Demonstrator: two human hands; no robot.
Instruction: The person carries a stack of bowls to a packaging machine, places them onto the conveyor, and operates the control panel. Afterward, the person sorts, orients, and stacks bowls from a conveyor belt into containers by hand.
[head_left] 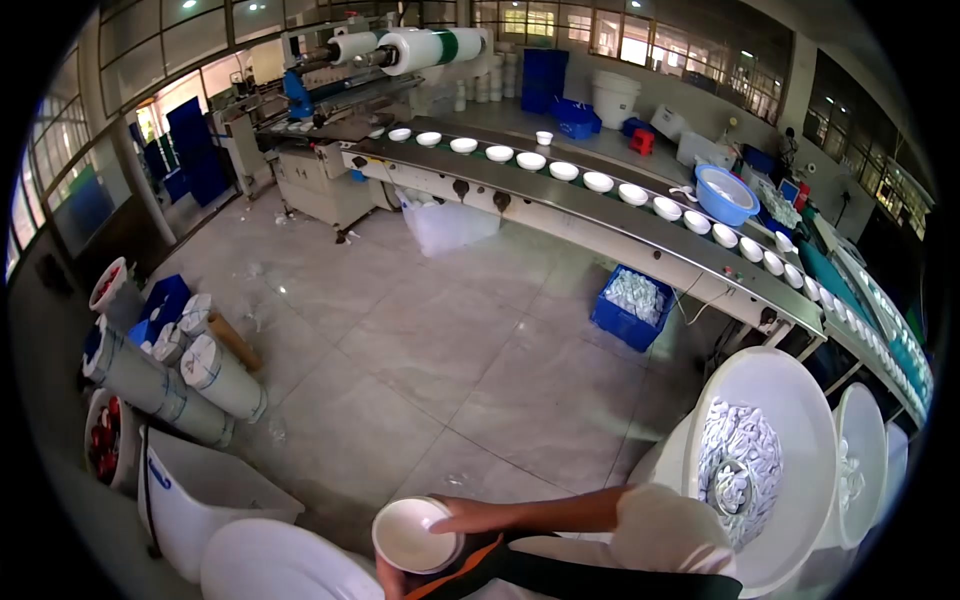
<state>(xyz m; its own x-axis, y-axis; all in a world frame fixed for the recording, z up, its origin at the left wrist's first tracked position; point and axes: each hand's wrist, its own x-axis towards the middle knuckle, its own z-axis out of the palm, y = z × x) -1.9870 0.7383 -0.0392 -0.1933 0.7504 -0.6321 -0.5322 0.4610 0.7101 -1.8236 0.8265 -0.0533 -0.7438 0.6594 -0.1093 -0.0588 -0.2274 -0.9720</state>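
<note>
Closest to me, at the bottom of my view, my right hand (475,516) is closed on the rim of a white bowl (412,533), the thumb reaching over the edge to the inside. My left hand (391,581) touches the bowl from its lower left; most of it is cut off, so I cannot tell how those fingers are set. The bowl's hollow faces up towards me.

The biggest thing beyond is the long steel conveyor (580,208), running across the far side of the floor. At its left end stands a machine (318,188) topped by a white film roll (420,52) with a green band. Near my right side a large white tub (795,420) tilts in my view, holding a heap of small white pieces (745,450). To my left is a white bin (195,480), with wrapped rolls (222,375) behind it. A blue crate (618,328) sits on the floor by the conveyor, and a blue basin (716,209) rests at the conveyor's far edge, beside a row of small white bowls (531,160).
</note>
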